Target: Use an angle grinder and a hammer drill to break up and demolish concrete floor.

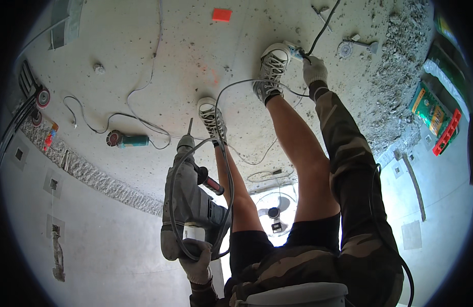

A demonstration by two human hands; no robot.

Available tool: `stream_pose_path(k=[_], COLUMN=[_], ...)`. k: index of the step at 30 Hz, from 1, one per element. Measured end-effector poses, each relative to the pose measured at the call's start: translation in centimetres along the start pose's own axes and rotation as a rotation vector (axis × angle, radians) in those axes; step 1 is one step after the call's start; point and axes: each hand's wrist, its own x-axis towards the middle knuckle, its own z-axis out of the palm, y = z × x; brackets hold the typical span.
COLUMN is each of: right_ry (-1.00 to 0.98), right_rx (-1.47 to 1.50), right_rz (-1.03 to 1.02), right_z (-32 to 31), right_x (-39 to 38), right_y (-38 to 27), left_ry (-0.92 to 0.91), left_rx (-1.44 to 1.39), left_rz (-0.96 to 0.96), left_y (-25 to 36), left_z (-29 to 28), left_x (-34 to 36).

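The hammer drill is held up on the left, in front of the person's left leg, its slim bit pointing toward the far floor. The gloved left hand supports it from the near end, fingers wrapped around the rear handle. The gloved right hand reaches down beside the right shoe, its fingers bent at what looks like a pale socket block, where a black cord meets it; whether they are clenched on a plug or only touching, I cannot tell. The drill should be heavy and rigid, with much of its weight in the motor body, so one hand at the back will probably feel it tip; the surest hold would pair the rear handle with the red-and-black side handle, away from the bit. Smooth housing may slide a little under knitted gloves. The grey cable looks limp and springy, looping around the drill and across toward the right wrist, and could snag. The socket block is likely light and stiff, best taken by its sides. A teal angle grinder lies left of the left shoe, and rubble is scattered at the far right.
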Motion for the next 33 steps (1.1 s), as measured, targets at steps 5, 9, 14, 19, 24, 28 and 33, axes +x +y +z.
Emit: stream_pose_path(k=[5, 9, 14, 19, 24, 28, 33], right_ry=[-0.102, -0.066, 0.115, 0.167, 0.189, 0.109, 0.109], right_rx=[-0.219, -0.23, -0.025, 0.094, 0.296, 0.261, -0.009], right_rz=[0.047, -0.077, 0.02, 0.083, 0.095, 0.074, 0.039], right_z=[-1.5, -1.4, 1.2, 4.3, 6.1, 5.6, 4.2], right_x=[0.8, 0.4, -0.5, -0.7, 0.1, 1.2, 1.3], right_y=[-1.7, -1.9, -2.0, -0.9, 1.3, 1.5, -0.8], left_ry=[0.025, 0.002, -0.015, -0.023, -0.01, -0.028, -0.069], left_rx=[-0.098, -0.071, -0.004, 0.004, -0.004, -0.004, 0.014], left_rz=[0.047, 0.042, -0.023, -0.006, -0.025, 0.02, 0.065], left_y=[0.2, 0.3, 0.0, -0.4, -0.3, -0.3, -0.1], left_z=[0.8, 1.1, 1.0, 1.0, 1.0, 0.9, 1.0], left_x=[0.0, 0.2, 0.6, 0.8, 0.9, 1.0, 1.3])
